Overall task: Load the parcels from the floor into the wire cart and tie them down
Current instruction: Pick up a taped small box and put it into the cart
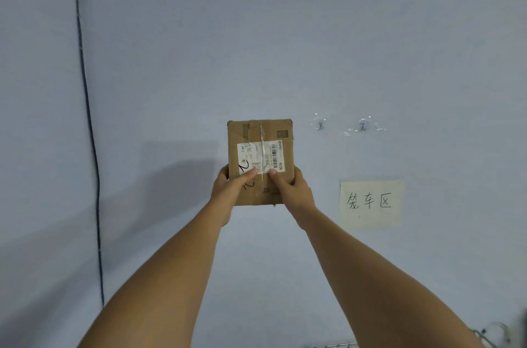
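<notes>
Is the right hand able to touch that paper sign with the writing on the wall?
Probably yes, but not right now. The right hand is busy holding the cardboard parcel together with the left hand. Nothing sits between it and the paper sign just to its right, though how far off the wall is stays unclear.

Both hands (228,190) carry parcel (260,148), held before wall (285,34)

Small brown cardboard parcel (261,161), taped, white shipping label on face, held upright against pale wall.
</notes>
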